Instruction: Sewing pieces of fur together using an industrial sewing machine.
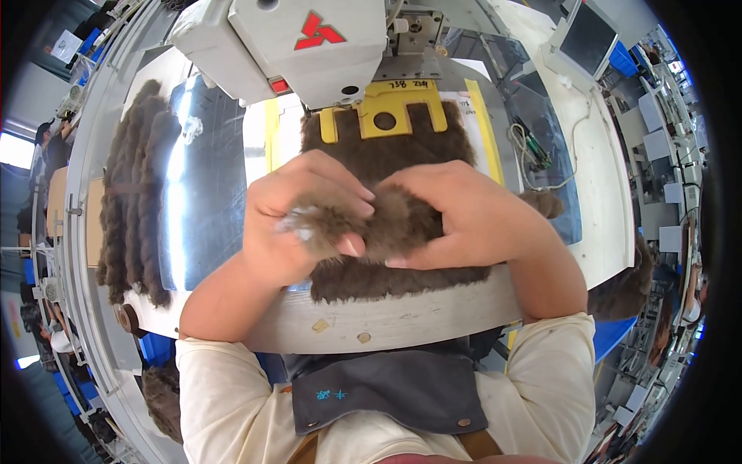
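Observation:
Both my hands grip one brown fluffy fur piece (390, 220) above the work table. My left hand (297, 213) is closed round its left end, where a pale tuft pokes out near the thumb. My right hand (464, 213) curls round the right end, fingers on top and thumb underneath. Beneath them lies a flat brown fur panel (386, 290), partly hidden by my hands. A yellow clamp plate (384, 100) with a round hole and prongs rests on the panel's far edge, under the sewing machine head (309, 46).
Several long fur strips (139, 193) lie side by side at the left. A screen (589, 39) stands at the far right. Near it are a looped cable and a green-handled tool (537, 151). A small fur piece (545, 203) lies beyond my right wrist. Dark fur (630, 286) hangs at the right edge.

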A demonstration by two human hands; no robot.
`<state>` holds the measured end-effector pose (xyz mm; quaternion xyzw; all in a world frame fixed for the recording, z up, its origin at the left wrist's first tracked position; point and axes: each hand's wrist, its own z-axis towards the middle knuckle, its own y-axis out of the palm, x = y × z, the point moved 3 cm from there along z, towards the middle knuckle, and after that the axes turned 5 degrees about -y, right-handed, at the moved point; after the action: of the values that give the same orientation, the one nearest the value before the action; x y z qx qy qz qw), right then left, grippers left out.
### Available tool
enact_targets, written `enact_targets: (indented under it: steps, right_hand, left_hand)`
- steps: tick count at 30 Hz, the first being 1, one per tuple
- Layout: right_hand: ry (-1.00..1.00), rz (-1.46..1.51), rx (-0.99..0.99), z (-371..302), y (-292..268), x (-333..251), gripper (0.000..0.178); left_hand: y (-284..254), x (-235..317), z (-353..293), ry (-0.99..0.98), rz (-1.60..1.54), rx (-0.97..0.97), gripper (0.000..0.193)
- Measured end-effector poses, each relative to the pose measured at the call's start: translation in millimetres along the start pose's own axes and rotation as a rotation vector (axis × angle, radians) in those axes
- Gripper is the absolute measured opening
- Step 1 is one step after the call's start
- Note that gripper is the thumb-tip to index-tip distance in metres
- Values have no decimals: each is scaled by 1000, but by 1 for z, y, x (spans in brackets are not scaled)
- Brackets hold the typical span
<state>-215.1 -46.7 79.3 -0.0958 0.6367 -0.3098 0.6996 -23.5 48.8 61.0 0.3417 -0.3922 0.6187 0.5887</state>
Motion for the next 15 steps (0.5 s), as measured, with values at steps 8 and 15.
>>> enact_targets:
  steps: [8, 15]
  right_hand:
    - [-148, -123, 186, -3, 1, -12, 27]
    - [-48, -38, 152, -3, 3, -15, 15]
  left_hand:
    - [2, -10, -9, -264, -257, 117, 28]
    - [11, -13, -6, -259, -673, 155, 31]
